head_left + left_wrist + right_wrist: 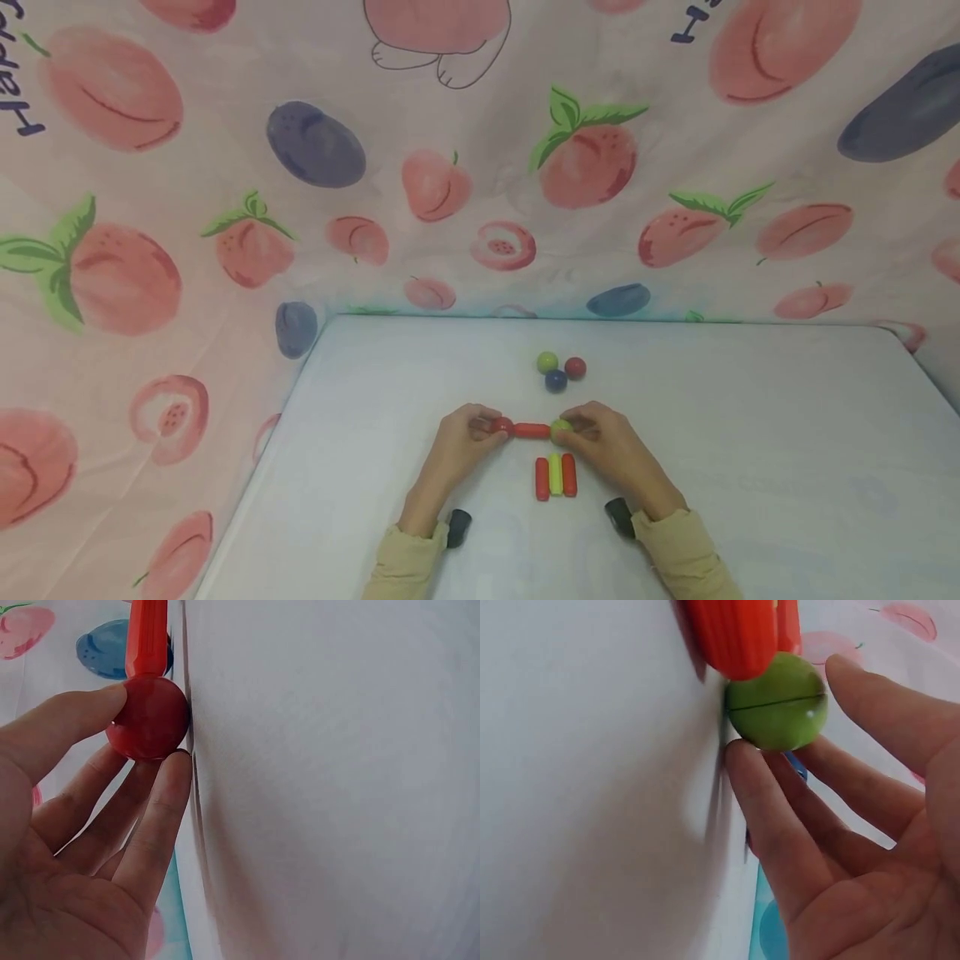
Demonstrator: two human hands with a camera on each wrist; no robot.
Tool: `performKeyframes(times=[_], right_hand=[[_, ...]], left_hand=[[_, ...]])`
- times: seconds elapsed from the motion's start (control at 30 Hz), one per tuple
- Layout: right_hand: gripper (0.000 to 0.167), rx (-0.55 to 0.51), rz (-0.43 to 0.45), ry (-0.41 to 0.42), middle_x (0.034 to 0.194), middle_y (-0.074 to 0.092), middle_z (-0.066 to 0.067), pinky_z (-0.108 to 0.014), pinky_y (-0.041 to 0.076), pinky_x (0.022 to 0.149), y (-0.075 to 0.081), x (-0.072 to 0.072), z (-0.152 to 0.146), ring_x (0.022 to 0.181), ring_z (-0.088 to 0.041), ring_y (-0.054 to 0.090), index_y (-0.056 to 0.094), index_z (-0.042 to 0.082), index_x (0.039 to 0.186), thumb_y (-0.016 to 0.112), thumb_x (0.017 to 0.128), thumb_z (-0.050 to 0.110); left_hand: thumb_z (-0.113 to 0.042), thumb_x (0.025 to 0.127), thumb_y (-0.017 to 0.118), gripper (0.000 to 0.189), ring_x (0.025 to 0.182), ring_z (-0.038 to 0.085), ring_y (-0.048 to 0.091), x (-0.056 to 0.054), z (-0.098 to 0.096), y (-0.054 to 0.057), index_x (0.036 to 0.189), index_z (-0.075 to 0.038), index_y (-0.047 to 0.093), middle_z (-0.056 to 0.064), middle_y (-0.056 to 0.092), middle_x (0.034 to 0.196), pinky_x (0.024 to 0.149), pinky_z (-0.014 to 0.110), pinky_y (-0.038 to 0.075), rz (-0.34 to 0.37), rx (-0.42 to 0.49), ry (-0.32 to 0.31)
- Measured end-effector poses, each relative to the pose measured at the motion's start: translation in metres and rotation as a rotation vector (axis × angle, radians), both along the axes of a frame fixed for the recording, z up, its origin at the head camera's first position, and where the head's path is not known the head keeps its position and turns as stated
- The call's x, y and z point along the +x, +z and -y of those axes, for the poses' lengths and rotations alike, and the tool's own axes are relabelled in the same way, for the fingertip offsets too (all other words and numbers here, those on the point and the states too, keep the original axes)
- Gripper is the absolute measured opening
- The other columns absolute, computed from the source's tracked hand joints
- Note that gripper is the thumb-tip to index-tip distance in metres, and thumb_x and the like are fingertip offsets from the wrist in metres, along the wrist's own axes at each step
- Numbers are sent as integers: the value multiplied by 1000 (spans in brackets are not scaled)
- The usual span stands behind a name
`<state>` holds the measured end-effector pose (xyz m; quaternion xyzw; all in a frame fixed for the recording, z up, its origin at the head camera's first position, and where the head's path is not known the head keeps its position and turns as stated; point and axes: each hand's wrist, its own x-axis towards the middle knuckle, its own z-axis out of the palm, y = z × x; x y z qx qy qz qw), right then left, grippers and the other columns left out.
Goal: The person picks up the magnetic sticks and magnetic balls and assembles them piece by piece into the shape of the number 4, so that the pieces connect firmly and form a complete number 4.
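Observation:
My left hand [468, 437] pinches a red ball [150, 720] between thumb and fingertips. A grooved red stick [532, 431] extends from this ball toward a green ball [778, 703], whose surface has a thin dark seam. Around the green ball curl the thumb and fingers of my right hand [603, 437]; one fingertip sits under it, close to the table, in the right wrist view. Ball, stick and ball form one straight line. Just nearer to me lie a red stick [542, 479], a yellow stick [556, 475] and another red stick [570, 475], side by side.
Beyond the hands, a green ball [547, 362], a red ball [575, 368] and a dark blue ball [556, 381] are clustered on the white table [750, 433]. Fruit-printed cloth [480, 192] hangs behind the table and along its left side.

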<state>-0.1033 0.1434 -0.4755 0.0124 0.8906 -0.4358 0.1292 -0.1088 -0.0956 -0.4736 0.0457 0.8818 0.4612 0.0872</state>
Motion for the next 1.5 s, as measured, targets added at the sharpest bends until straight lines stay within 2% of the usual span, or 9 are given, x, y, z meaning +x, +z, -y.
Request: performKeyframes(times=[0.2, 0.5, 0.73, 0.87, 1.1, 1.3, 1.5], right_hand=[[42, 49, -34, 16, 112, 63, 7, -40, 53, 90, 5, 3, -1, 106, -16, 60, 62, 25, 114, 73, 78, 45], [36, 100, -93, 41, 107, 63, 6, -38, 53, 88, 19, 11, -1, 101, -15, 58, 63, 22, 113, 73, 81, 34], [33, 97, -128, 101, 108, 63, 6, -37, 53, 88, 22, 21, -5, 99, -14, 58, 63, 20, 113, 73, 82, 26], [35, 111, -121, 132, 106, 64, 8, -37, 52, 88, 24, 24, -5, 97, -12, 57, 64, 21, 112, 75, 80, 26], [35, 127, -13, 159, 101, 63, 10, -35, 53, 87, 29, 28, -3, 92, -9, 54, 66, 24, 111, 76, 78, 27], [39, 143, -26, 240, 101, 63, 9, -32, 54, 84, 25, 30, -5, 91, -8, 56, 65, 20, 112, 78, 75, 23], [46, 172, -23, 296, 100, 62, 9, -34, 54, 86, 22, 32, -7, 92, -9, 55, 64, 18, 113, 81, 71, 27]], left_hand=[[-25, 82, 73, 30, 83, 9, 66, 1, 0, 0, 109, -16, 65, 0, 67, 97, 76, 22, 55, 0, 2, 4], [-24, 82, 73, 29, 84, 9, 67, 2, 0, 1, 108, -15, 66, 0, 67, 97, 77, 23, 55, -1, 7, 12], [-26, 83, 72, 28, 86, 9, 66, 2, 0, 1, 108, -16, 66, -1, 67, 99, 77, 23, 55, 6, 1, 9], [-26, 83, 72, 28, 86, 9, 66, 1, 0, 0, 108, -16, 66, -1, 67, 100, 76, 22, 55, -3, -7, 5], [-25, 83, 72, 27, 86, 9, 66, 0, -1, -1, 107, -16, 67, -1, 68, 100, 76, 21, 55, -16, -2, 3], [-24, 82, 73, 27, 86, 9, 66, 1, -1, -1, 107, -15, 67, -1, 68, 100, 76, 21, 55, -22, -4, 3], [-24, 82, 73, 27, 87, 10, 66, 1, -1, 0, 107, -15, 67, -1, 68, 100, 77, 22, 55, -21, -8, 8]])
